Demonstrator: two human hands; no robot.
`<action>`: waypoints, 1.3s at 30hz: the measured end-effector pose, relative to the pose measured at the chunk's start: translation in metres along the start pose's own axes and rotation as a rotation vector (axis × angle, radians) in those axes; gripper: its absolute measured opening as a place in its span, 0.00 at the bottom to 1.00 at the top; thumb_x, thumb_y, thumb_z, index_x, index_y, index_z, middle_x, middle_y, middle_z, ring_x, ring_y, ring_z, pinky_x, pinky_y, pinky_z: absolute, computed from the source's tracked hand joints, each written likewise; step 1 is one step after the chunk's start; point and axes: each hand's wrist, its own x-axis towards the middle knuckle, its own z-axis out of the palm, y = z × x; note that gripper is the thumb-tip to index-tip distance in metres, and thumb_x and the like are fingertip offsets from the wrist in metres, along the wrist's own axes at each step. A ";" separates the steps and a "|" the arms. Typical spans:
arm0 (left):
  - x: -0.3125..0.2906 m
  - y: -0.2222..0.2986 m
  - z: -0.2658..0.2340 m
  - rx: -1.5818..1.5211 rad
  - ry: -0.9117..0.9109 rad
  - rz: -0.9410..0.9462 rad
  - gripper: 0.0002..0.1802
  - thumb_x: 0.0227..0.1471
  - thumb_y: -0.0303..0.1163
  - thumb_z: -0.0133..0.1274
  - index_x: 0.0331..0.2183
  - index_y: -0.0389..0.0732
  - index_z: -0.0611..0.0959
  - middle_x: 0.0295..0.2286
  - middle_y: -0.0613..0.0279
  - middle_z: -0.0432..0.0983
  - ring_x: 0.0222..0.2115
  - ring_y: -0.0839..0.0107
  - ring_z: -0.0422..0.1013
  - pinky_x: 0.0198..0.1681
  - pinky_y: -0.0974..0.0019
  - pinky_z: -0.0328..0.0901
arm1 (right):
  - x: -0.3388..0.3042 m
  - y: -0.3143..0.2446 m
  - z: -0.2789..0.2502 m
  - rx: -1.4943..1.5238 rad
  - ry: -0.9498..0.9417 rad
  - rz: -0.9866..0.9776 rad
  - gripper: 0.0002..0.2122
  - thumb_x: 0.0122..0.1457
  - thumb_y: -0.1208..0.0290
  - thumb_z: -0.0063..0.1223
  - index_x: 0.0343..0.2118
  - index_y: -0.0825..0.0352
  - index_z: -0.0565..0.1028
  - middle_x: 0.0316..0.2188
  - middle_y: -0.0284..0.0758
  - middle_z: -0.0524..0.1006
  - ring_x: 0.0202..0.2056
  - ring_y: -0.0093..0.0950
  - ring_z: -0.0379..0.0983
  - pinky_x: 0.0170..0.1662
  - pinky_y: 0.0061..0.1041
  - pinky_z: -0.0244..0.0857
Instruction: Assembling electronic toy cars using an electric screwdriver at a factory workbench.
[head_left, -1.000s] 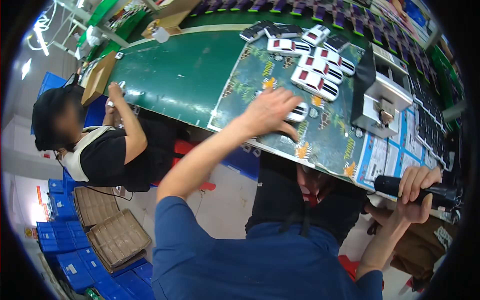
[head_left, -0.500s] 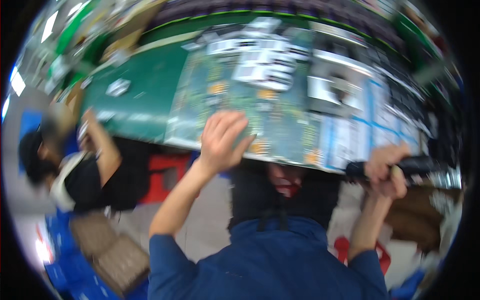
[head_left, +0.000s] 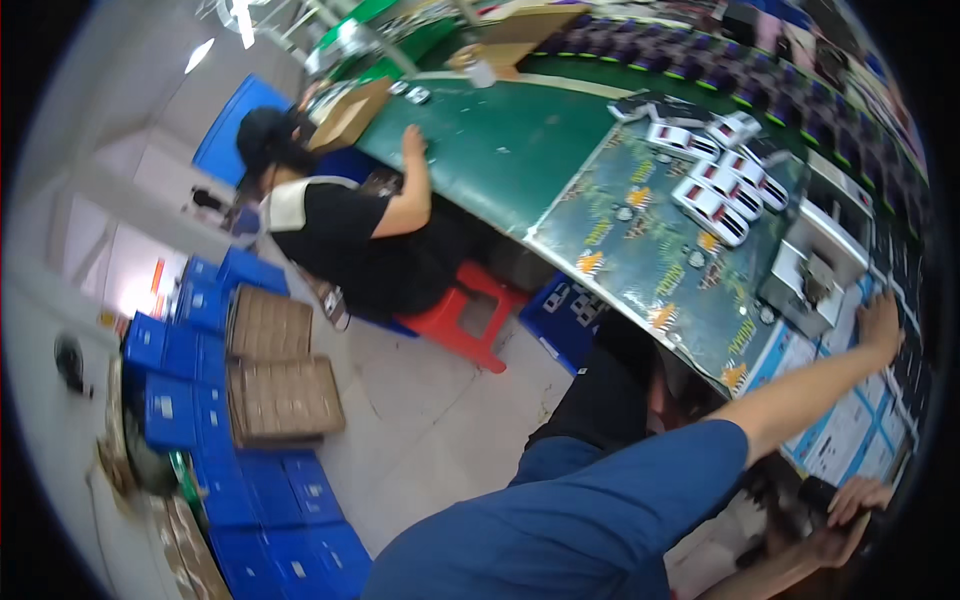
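My left hand (head_left: 880, 328) reaches across to the right side of the table, thumb and fingers apart over a row of dark parts (head_left: 908, 370). Nothing shows in its grip. Lower down, near the table's front corner, my right hand (head_left: 855, 505) has its fingers wrapped round a black cylindrical tool (head_left: 817, 492), mostly hidden by the hand. White toy car bodies (head_left: 716, 210) with black windows lie grouped on the patterned mat (head_left: 640, 240). A silver metal fixture (head_left: 800, 285) stands between them and my left hand. Blue-and-white printed sheets (head_left: 840, 430) lie under my left forearm.
A co-worker (head_left: 330, 220) sits at the green table (head_left: 490, 150) on the left, beside an open carton (head_left: 352, 112). Near them stand a red stool (head_left: 465, 320) and a blue crate (head_left: 560, 310). Blue boxes (head_left: 225, 480) and brown cartons (head_left: 285, 400) are stacked on the floor.
The view has swung left. My left hand has moved from above the mat's front edge to the dark parts at the right. My right hand keeps hold of the black tool.
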 end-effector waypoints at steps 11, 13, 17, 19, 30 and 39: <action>0.030 -0.053 -0.008 -0.348 -0.005 0.103 0.49 0.33 0.23 0.61 0.59 0.33 0.59 0.49 0.41 0.65 0.53 0.44 0.62 0.58 0.52 0.57 | 0.053 0.023 -0.004 0.148 -0.100 0.130 0.07 0.60 0.68 0.46 0.34 0.66 0.66 0.19 0.33 0.60 0.18 0.23 0.54 0.24 0.21 0.51; -0.039 -0.023 -0.016 -0.567 -0.210 0.267 0.43 0.33 0.22 0.57 0.55 0.33 0.63 0.47 0.41 0.67 0.51 0.42 0.63 0.55 0.52 0.59 | 0.024 -0.015 -0.026 -0.042 0.023 0.095 0.10 0.61 0.66 0.47 0.35 0.67 0.62 0.19 0.29 0.56 0.18 0.19 0.51 0.25 0.15 0.50; -0.117 -0.038 -0.225 -0.815 -0.086 0.463 0.24 0.38 0.24 0.58 0.41 0.30 0.72 0.34 0.46 0.71 0.38 0.55 0.70 0.42 0.59 0.65 | 0.072 0.014 0.026 0.145 -0.024 0.016 0.08 0.63 0.66 0.43 0.34 0.65 0.61 0.20 0.30 0.60 0.18 0.19 0.54 0.23 0.17 0.50; -0.145 -0.075 -0.286 -0.849 -0.055 0.388 0.21 0.46 0.28 0.60 0.42 0.32 0.74 0.33 0.58 0.74 0.33 0.71 0.70 0.38 0.64 0.67 | 0.091 0.027 0.059 0.155 -0.023 -0.047 0.08 0.63 0.68 0.45 0.33 0.65 0.61 0.19 0.30 0.61 0.16 0.18 0.56 0.21 0.18 0.52; -0.140 -0.190 -0.307 -1.186 -0.073 -0.157 0.11 0.57 0.31 0.55 0.41 0.39 0.75 0.32 0.59 0.79 0.27 0.72 0.76 0.30 0.66 0.74 | 0.162 0.106 0.176 0.006 0.100 -0.197 0.05 0.57 0.77 0.56 0.33 0.69 0.71 0.16 0.33 0.69 0.16 0.24 0.67 0.24 0.24 0.65; -0.138 -0.195 -0.307 -1.145 -0.160 -0.173 0.11 0.57 0.30 0.55 0.41 0.37 0.76 0.34 0.55 0.79 0.31 0.69 0.78 0.33 0.66 0.76 | 0.159 0.123 0.177 -0.191 0.109 -0.194 0.06 0.52 0.78 0.63 0.27 0.69 0.74 0.14 0.30 0.72 0.13 0.17 0.68 0.18 0.15 0.61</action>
